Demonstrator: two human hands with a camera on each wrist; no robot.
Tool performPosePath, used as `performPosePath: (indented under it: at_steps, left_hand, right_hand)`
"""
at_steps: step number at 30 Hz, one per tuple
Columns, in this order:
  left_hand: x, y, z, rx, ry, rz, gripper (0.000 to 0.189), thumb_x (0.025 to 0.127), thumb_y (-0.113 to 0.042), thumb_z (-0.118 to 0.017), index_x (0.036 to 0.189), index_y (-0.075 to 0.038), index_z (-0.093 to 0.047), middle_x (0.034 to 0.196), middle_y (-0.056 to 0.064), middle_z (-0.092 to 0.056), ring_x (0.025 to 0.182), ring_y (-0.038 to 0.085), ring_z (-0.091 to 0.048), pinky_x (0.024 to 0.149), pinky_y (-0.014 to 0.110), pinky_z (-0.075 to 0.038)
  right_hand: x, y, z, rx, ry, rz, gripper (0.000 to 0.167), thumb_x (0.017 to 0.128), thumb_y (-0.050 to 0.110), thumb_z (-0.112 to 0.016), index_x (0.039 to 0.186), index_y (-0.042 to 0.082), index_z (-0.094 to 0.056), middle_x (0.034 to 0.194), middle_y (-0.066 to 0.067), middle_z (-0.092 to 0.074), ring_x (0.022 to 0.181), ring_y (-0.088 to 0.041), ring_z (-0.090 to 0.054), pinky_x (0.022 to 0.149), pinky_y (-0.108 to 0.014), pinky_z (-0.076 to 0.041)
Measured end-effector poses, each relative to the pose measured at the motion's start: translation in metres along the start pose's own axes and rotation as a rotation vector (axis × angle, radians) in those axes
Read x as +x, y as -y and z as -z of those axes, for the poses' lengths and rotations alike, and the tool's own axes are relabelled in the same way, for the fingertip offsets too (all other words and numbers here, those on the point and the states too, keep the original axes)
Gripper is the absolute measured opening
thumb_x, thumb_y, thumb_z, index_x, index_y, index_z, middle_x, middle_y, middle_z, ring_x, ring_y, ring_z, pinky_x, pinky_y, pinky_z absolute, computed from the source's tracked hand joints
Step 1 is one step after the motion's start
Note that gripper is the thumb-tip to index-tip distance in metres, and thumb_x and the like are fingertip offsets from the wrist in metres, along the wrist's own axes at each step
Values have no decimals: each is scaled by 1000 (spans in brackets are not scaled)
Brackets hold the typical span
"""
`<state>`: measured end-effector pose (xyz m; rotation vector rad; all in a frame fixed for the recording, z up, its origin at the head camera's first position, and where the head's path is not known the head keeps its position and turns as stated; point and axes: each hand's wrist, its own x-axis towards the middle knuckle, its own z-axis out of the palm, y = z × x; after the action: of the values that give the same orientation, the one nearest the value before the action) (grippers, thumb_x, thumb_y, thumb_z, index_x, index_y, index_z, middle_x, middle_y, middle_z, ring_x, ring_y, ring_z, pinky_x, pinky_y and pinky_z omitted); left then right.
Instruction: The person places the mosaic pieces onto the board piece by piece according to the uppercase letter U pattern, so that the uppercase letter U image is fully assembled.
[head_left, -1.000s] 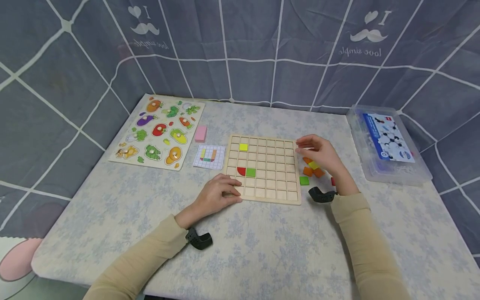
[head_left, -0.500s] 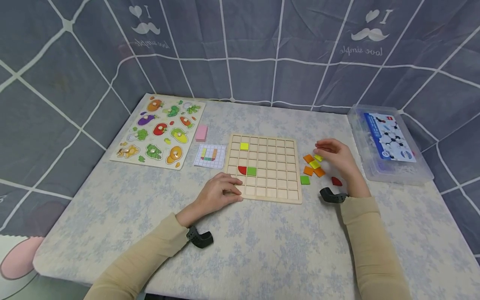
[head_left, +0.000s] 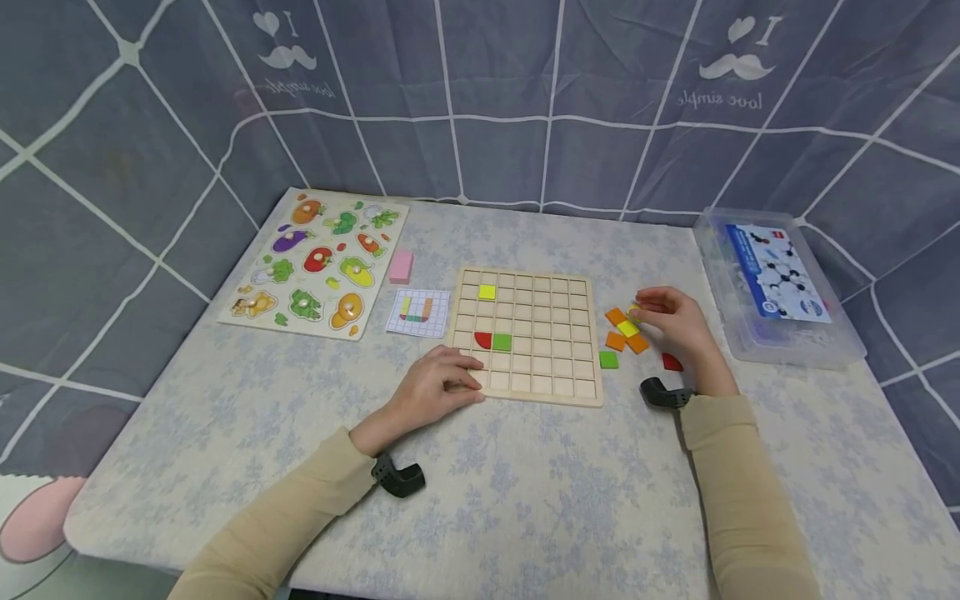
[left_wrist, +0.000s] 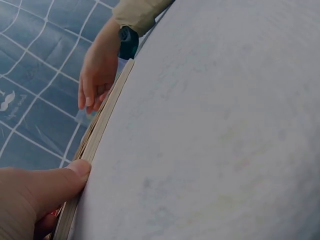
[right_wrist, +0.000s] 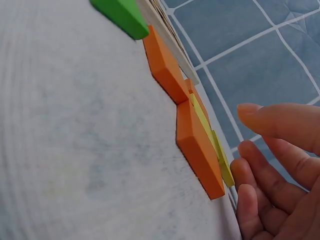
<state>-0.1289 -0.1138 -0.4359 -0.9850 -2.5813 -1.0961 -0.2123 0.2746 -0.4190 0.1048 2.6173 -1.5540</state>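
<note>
My left hand [head_left: 437,385] holds the lower left corner of a wooden grid board [head_left: 552,333]; in the left wrist view its thumb [left_wrist: 55,185] presses the board's edge [left_wrist: 107,112]. On the board lie a yellow square tile [head_left: 487,292], a red quarter-round tile [head_left: 483,341] and a green square tile [head_left: 502,342]. My right hand [head_left: 678,327] hovers at the loose tiles right of the board, fingers loosely bent and thumb apart. In the right wrist view its fingertips are close beside a yellow tile [right_wrist: 223,159]; orange tiles [right_wrist: 199,149] lie nearer the camera.
A green tile [head_left: 608,360] and a red tile [head_left: 672,362] lie near the pile. Left of the board are a pattern card [head_left: 442,308], a pink block [head_left: 401,267] and a vegetable puzzle [head_left: 330,221]. A clear plastic box [head_left: 795,346] stands at the right.
My right hand has moved right from the board's upper right edge, then slightly down to the loose tiles, uncovering some of them. The left hand stays at the board corner.
</note>
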Motion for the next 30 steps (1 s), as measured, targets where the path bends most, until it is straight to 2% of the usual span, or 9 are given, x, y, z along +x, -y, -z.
performPosePath:
  at_steps: [7,17,24,30]
  left_hand:
    - [0,2,-1,22,-9,-12,11,74,-19,-81,81,-11,-77,106,2,-69,103,20,-56,92,34,-45]
    - [-1,2,-1,18,-1,-9,11,74,-20,-81,81,-12,-77,107,2,-68,104,20,-56,92,34,-44]
    - [-2,2,-1,9,5,-13,11,75,-21,-81,81,-12,-77,108,3,-68,104,21,-56,92,35,-45]
    - [-2,3,-1,16,11,-8,10,76,-21,-80,81,-14,-77,108,1,-68,104,19,-56,92,33,-44]
  right_hand:
    - [3,-4,-2,-12,-33,-25,54,86,27,-70,128,0,-49,128,-18,-51,112,-27,-48,100,-44,-39]
    - [3,-7,-6,-77,-87,-19,45,86,19,-70,124,0,-53,123,-18,-54,104,-26,-52,97,-42,-42]
    - [2,-7,-5,-81,-69,-12,45,87,16,-68,125,-1,-52,125,-19,-53,106,-26,-51,98,-43,-42]
    - [1,-5,-4,-81,-58,-2,44,87,11,-67,125,-3,-52,124,-19,-53,103,-24,-51,96,-39,-44]
